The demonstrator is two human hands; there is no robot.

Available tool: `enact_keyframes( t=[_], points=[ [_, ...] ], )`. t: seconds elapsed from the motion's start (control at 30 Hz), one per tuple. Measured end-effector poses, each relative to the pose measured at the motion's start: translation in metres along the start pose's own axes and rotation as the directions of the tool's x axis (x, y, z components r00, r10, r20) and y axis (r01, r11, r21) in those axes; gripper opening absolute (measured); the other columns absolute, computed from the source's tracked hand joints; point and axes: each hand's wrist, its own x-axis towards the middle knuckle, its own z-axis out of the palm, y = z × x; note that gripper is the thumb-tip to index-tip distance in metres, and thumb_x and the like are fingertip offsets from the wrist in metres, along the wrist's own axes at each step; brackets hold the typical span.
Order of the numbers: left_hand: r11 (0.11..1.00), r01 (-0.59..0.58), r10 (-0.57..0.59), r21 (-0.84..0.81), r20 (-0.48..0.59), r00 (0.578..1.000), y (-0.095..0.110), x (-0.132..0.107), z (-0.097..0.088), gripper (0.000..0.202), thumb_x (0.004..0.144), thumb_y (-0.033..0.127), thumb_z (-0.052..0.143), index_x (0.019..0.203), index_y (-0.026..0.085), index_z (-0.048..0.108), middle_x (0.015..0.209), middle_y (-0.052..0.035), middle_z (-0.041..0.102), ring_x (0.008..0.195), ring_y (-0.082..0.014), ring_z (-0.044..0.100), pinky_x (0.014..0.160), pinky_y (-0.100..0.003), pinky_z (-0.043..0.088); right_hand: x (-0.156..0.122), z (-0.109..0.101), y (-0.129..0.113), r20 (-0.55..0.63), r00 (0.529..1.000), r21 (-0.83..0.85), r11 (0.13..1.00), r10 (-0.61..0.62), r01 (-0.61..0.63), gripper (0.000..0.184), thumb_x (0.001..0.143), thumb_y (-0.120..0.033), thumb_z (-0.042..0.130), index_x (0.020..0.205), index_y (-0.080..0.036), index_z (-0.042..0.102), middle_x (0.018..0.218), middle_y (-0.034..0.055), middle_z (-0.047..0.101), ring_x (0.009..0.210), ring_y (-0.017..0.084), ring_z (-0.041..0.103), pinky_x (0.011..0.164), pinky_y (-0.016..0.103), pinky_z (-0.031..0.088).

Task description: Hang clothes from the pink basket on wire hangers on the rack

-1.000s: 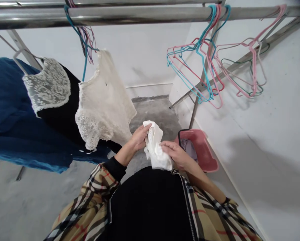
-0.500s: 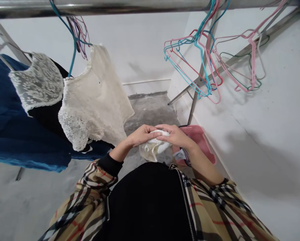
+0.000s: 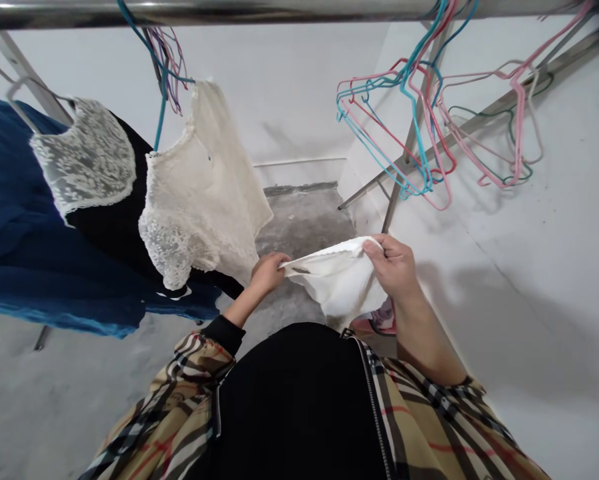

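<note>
A small white garment [image 3: 340, 280] is stretched out between my two hands in front of my body. My left hand [image 3: 268, 271] pinches its left edge. My right hand [image 3: 393, 265] grips its right upper edge, a little higher. The cloth hangs down between them and hides most of a pink basket [image 3: 379, 324] on the floor. A steel rail [image 3: 279, 9] runs across the top of the view above my hands.
A cream lace top [image 3: 204, 193], a black garment with a white lace collar [image 3: 87, 160] and a blue garment [image 3: 14, 220] hang on the left. Several empty pink and blue wire hangers [image 3: 409, 133] hang on the right. A white wall [image 3: 529, 267] stands close at the right.
The garment was bunched between my hands near my waist. My hands have moved apart and lifted, spreading it open; it now covers the pink basket.
</note>
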Motion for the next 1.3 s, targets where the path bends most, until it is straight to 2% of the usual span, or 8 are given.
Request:
enact_keyframes(
  t=[0.27,0.43,0.5,0.63,0.73,0.87,1.07,1.3],
  points=[
    [0.898,0.156,-0.216,-0.411,-0.103,0.971,0.002,0.009,-0.023,0.029,0.076,0.023,0.055,0.102,0.017,0.066,0.095,-0.0068,0.068,0.081,-0.0184,0.063,0.072,-0.029,0.051,-0.006,-0.009,0.036,-0.185,0.976,0.055,0.993,0.116,-0.108,0.029,0.087,-0.047,0.058,0.082,-0.019,0.064,0.074,0.0001,0.065,0.070,0.015,0.058,0.067,0.026,0.047],
    [0.374,0.282,-0.280,-0.883,0.182,0.943,0.036,-0.006,-0.045,0.031,0.065,0.024,0.070,0.095,0.017,0.067,0.087,-0.0017,0.067,0.069,-0.0112,0.060,0.063,-0.023,0.050,-0.006,-0.022,0.048,-0.057,0.986,-0.125,0.979,0.156,-0.162,0.034,0.087,-0.048,0.053,0.079,-0.017,0.064,0.071,0.0009,0.063,0.067,0.015,0.055,0.063,0.025,0.043],
    [0.311,0.314,-0.252,-0.897,0.241,0.937,0.050,-0.016,-0.053,0.031,0.060,0.023,0.074,0.089,0.017,0.068,0.080,0.0000,0.066,0.063,-0.0097,0.057,0.058,-0.021,0.049,-0.005,-0.029,0.052,0.057,0.981,-0.237,0.957,0.188,-0.169,0.034,0.087,-0.046,0.051,0.077,-0.017,0.064,0.068,0.0010,0.062,0.066,0.015,0.055,0.062,0.025,0.043],
    [0.353,0.378,-0.163,-0.856,0.341,0.926,0.070,-0.034,-0.062,0.026,0.055,0.024,0.073,0.078,0.014,0.068,0.061,0.0018,0.060,0.049,-0.0083,0.050,0.046,-0.019,0.040,0.003,-0.039,0.055,0.193,0.962,-0.325,0.938,0.193,-0.123,0.032,0.086,-0.045,0.053,0.078,-0.017,0.066,0.070,0.0022,0.064,0.066,0.016,0.058,0.061,0.026,0.046],
    [0.387,0.374,-0.134,-0.843,0.350,0.927,0.076,-0.040,-0.061,0.024,0.054,0.027,0.073,0.073,0.014,0.066,0.057,0.0016,0.060,0.046,-0.0085,0.050,0.044,-0.019,0.037,0.023,-0.046,0.045,-0.110,0.992,-0.338,0.941,-0.061,0.021,0.028,0.087,-0.043,0.053,0.088,-0.018,0.067,0.087,0.0066,0.066,0.076,0.017,0.061,0.067,0.028,0.051],
    [0.477,0.327,-0.114,-0.816,0.311,0.944,0.074,-0.040,-0.051,0.019,0.056,0.027,0.073,0.066,0.015,0.060,0.054,0.0028,0.059,0.045,-0.0077,0.049,0.045,-0.018,0.035,0.068,-0.055,0.019,-0.300,0.901,-0.604,0.793,-0.315,0.076,0.028,0.090,-0.035,0.050,0.108,-0.018,0.064,0.108,0.0129,0.062,0.100,0.023,0.058,0.082,0.035,0.051],
    [0.627,0.212,-0.020,-0.749,0.257,0.966,0.060,-0.043,-0.038,0.020,0.065,0.029,0.067,0.065,0.018,0.050,0.049,0.0072,0.048,0.042,-0.0058,0.039,0.043,-0.018,0.029,0.126,-0.056,0.009,-0.240,0.947,-0.869,0.481,-0.213,-0.112,0.030,0.090,-0.023,0.050,0.117,-0.014,0.058,0.114,0.0171,0.059,0.110,0.030,0.052,0.092,0.040,0.043],
    [0.672,0.212,-0.032,-0.709,0.258,0.966,0.049,-0.047,-0.042,0.019,0.067,0.029,0.063,0.065,0.017,0.048,0.051,0.0074,0.045,0.046,-0.0049,0.036,0.046,-0.017,0.027,0.144,-0.055,0.020,-0.253,0.955,-0.878,0.452,-0.156,-0.158,0.026,0.094,-0.027,0.045,0.108,-0.015,0.062,0.107,0.0145,0.064,0.099,0.027,0.058,0.084,0.036,0.043]
  ],
)
